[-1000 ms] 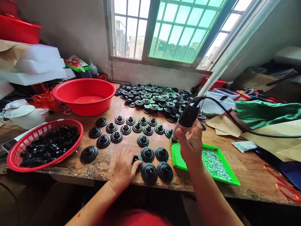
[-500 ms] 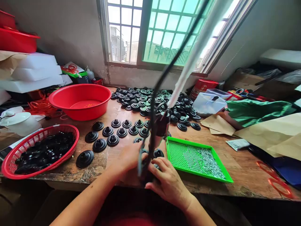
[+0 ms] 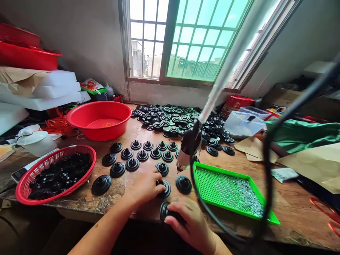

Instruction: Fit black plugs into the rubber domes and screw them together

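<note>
The packet at the right of the bench bore print too small to read; the yellow marks on the floor of the basin were likewise illegible. Two hands were at work. The grip of the left hand pinched one disc at its centre between thumb and fingers, with the disc flat on the bench. The grip of the right hand was closed around at least one further disc at the front edge; the hand covered most of it, so an exact count there could not be given. One single disc lay flat between the left-hand disc and the tray. Fifteen spaced discs lay behind and to the left of the hands, posts upward, one of them partly hidden by the driver. Behind these lay a pile of similar discs, too many and too overlapped to count; two lay at its right front fringe. One driver hung tilted, tip down, near the single disc, and one cord looped across the right foreground, blurred. One green tray contained small metal pieces, uncountable, mostly toward its right end. One red basket held black parts, also uncountable. One red basin stood behind the basket, and one white pot stood to its left.
</note>
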`<state>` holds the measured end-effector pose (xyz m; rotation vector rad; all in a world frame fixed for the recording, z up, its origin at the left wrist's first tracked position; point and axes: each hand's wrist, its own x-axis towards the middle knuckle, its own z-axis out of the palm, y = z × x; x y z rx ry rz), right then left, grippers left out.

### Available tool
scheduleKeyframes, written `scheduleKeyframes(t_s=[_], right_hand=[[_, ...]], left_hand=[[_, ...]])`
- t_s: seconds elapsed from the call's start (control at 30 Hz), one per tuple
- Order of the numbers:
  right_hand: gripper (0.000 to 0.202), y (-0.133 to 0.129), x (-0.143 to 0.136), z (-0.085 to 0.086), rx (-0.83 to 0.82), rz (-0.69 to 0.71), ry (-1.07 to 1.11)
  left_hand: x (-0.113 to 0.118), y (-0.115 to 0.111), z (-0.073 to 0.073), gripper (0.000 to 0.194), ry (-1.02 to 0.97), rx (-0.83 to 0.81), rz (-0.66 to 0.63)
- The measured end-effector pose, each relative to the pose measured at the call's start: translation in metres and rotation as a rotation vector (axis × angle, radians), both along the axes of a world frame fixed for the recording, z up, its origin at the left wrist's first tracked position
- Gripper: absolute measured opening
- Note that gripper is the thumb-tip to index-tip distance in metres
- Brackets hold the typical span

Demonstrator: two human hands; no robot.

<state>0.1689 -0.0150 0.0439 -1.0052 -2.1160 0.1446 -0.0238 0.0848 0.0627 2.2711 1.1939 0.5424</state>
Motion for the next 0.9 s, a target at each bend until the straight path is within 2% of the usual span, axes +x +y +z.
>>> scheduleKeyframes(t_s=[0.17,0.27,0.37,0.53,0.63,0.77,0.9], right_hand=[[0.012,-0.006,-0.017,0.007,-0.197,0.037,0.362],[0.022,-0.004,-0.026,0.006,-0.301,-0.006,0.494],[0.031,-0.001,-0.034,0.004,-0.421,-0.002,0.573],[0.035,0.011,-0.048,0.003,-0.618,0.051,0.793],[0.037,0.025,-0.057,0.003,-0.660,0.025,0.927],[0.038,0.035,-0.066,0.005,-0.706,0.063,0.975],[0.040,0.029,-0.068,0.007,-0.838,0.167,0.960]], left_hand=[[0.002,0.031,0.003,0.010,-0.119,-0.056,-0.035],[0.012,0.057,0.005,0.010,-0.136,-0.208,-0.168],[0.021,0.071,0.002,0.011,-0.181,-0.278,-0.250],[0.022,0.064,-0.010,0.011,-0.329,-0.322,-0.158],[0.017,0.055,-0.014,0.013,-0.412,-0.347,-0.086],[0.008,0.047,-0.014,0.014,-0.482,-0.370,0.021],[-0.011,0.035,-0.007,0.012,-0.465,-0.322,0.124]])
